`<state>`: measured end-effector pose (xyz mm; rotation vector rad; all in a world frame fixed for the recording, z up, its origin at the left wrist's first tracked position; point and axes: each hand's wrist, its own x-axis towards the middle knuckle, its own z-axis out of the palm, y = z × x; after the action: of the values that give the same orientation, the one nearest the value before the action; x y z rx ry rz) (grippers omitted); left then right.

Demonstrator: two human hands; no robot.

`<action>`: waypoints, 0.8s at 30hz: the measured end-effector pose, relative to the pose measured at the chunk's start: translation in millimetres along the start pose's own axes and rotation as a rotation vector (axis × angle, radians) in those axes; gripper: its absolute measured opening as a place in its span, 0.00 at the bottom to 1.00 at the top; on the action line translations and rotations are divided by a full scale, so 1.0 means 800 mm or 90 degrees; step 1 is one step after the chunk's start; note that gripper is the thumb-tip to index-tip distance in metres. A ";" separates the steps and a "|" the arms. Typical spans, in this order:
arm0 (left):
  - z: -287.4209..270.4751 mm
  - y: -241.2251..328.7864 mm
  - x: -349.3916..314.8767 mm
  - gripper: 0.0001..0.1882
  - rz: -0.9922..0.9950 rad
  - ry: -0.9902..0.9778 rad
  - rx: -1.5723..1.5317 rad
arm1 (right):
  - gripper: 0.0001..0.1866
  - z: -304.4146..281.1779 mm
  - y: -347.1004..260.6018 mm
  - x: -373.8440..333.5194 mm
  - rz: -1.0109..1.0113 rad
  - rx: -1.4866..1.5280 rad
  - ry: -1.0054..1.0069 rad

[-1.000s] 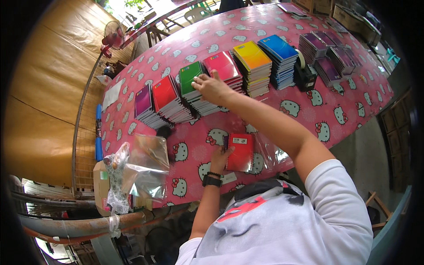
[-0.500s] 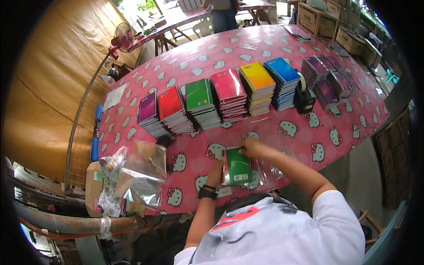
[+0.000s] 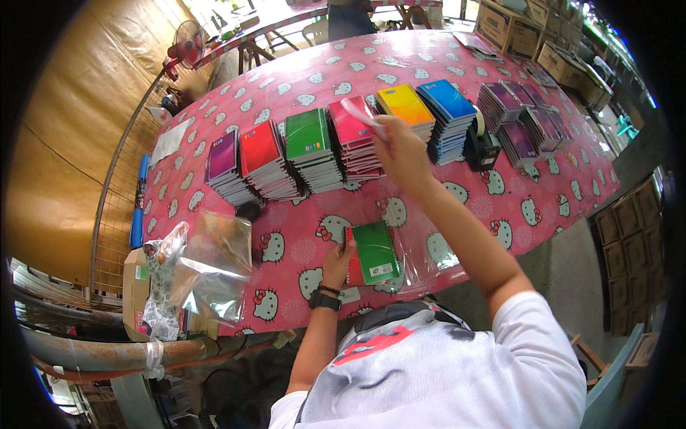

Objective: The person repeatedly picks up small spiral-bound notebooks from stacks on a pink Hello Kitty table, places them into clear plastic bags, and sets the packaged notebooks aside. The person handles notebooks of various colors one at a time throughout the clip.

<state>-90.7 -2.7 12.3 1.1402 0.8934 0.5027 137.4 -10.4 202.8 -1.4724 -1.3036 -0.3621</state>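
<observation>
Close to my body lies a green spiral notebook (image 3: 375, 250), face down on a red one (image 3: 351, 273) whose edge shows at the left. My left hand (image 3: 337, 266) grips their left edge, thumb on top. My right hand (image 3: 404, 154) reaches out to the pink notebook stack (image 3: 354, 146) and pinches a pink notebook (image 3: 362, 114), its edge tilted up and blurred. Beside that pile stand the purple (image 3: 224, 157), red (image 3: 261, 150), green (image 3: 307, 136), yellow (image 3: 406, 106) and blue (image 3: 446, 104) notebook stacks.
A black tape dispenser (image 3: 480, 146) stands beside the blue stack, near purple wrapped bundles (image 3: 518, 139). Clear plastic bags (image 3: 214, 272) lie at the left by a cardboard box (image 3: 134, 293). Cartons (image 3: 507, 30) sit at the far right, a red fan (image 3: 187, 46) at the far left.
My right hand has left the green notebook and moved forward to the pink stack, where it now pinches a notebook. My left hand stays on the notebooks, and a red edge now shows beneath the green.
</observation>
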 end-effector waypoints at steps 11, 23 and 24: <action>0.000 0.002 -0.001 0.22 0.027 -0.038 -0.035 | 0.21 -0.041 0.056 -0.112 0.024 -0.051 -0.373; -0.005 -0.008 0.003 0.27 0.080 -0.071 -0.026 | 0.14 -0.022 0.110 0.047 -0.163 -0.415 -0.452; -0.012 -0.012 0.006 0.26 0.077 -0.070 -0.016 | 0.15 -0.018 0.112 0.054 -0.155 -0.374 -0.459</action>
<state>-96.5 2.4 0.5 1.1923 0.7248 0.5424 233.9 16.1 196.7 -2.0465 -2.0831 -0.4108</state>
